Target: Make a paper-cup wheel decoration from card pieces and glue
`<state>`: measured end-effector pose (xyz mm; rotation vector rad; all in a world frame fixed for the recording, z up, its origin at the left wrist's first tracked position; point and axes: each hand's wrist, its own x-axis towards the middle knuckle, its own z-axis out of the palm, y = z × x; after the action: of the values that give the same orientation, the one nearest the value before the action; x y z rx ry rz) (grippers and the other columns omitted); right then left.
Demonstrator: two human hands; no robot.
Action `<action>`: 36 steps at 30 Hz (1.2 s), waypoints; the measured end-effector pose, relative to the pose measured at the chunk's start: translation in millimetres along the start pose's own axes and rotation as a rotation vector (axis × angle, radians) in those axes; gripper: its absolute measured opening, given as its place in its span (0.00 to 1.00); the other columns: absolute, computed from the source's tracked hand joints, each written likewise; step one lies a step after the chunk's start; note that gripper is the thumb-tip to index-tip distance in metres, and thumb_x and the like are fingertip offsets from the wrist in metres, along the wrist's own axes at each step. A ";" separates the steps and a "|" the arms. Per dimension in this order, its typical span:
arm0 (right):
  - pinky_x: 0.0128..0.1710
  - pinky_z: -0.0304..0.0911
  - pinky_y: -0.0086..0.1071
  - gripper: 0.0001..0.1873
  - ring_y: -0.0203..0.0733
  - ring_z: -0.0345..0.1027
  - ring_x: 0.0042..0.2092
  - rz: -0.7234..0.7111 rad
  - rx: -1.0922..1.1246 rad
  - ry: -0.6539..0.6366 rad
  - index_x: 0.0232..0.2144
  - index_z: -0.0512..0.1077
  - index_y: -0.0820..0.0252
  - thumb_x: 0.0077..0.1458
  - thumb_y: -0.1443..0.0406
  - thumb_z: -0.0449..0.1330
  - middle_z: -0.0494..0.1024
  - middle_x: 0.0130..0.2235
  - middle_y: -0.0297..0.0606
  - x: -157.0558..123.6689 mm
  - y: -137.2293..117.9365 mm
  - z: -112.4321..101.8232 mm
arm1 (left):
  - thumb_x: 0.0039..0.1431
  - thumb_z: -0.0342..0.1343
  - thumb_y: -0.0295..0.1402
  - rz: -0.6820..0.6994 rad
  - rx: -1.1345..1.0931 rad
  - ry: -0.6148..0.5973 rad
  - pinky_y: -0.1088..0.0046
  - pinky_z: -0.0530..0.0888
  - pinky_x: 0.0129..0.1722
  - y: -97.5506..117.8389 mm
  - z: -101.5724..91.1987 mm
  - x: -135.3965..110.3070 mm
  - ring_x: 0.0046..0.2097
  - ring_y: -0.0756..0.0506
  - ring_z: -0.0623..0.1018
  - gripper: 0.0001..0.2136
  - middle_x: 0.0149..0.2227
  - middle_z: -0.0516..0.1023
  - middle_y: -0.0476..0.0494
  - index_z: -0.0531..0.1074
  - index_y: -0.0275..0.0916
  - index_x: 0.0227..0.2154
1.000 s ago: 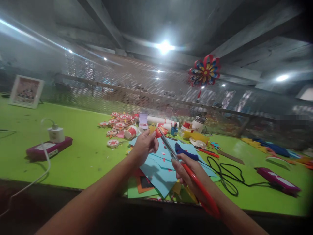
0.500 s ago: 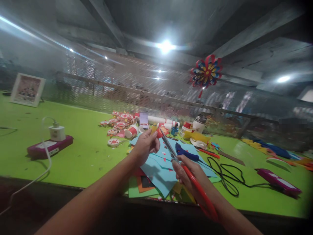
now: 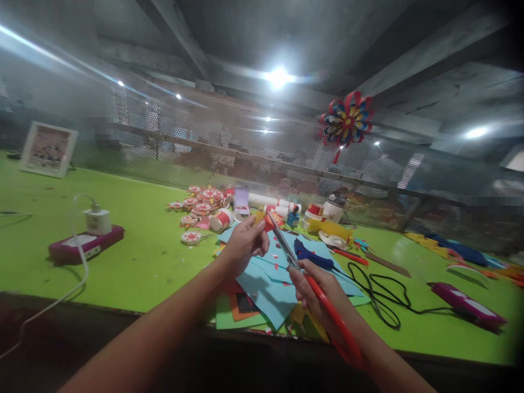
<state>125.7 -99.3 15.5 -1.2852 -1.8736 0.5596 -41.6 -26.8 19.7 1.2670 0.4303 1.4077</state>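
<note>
One bare right hand (image 3: 323, 275) grips long red-handled metal scissors (image 3: 287, 249), blades pointing away above light-blue paper sheets (image 3: 266, 278); whether the bare left hand (image 3: 244, 245) pinches anything, I cannot tell. Careful handling keeps its fingertips clear of the blade tips.

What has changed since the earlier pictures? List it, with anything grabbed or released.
Very little: the view has shifted slightly, so things sit a touch farther right in the picture. Nothing is visibly grabbed or released. Unchanged: the right hand holds the red-handled scissors, blades beside the left hand; the blue glue gun lies on the light-blue paper.
</note>
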 end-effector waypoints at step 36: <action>0.20 0.54 0.25 0.25 0.33 0.58 0.21 0.036 -0.046 -0.028 0.29 0.70 0.61 0.54 0.46 0.49 0.63 0.19 0.30 -3.2 0.7 -2.4 | 0.56 0.52 0.38 -0.007 -0.017 -0.013 0.81 0.49 0.14 -4.7 -0.7 -0.1 0.14 0.56 0.59 0.12 0.13 0.67 0.53 0.57 0.38 0.27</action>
<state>128.7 -102.1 15.3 -1.3493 -1.8992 0.5590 -40.0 -25.2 15.5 1.2590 0.4122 1.3938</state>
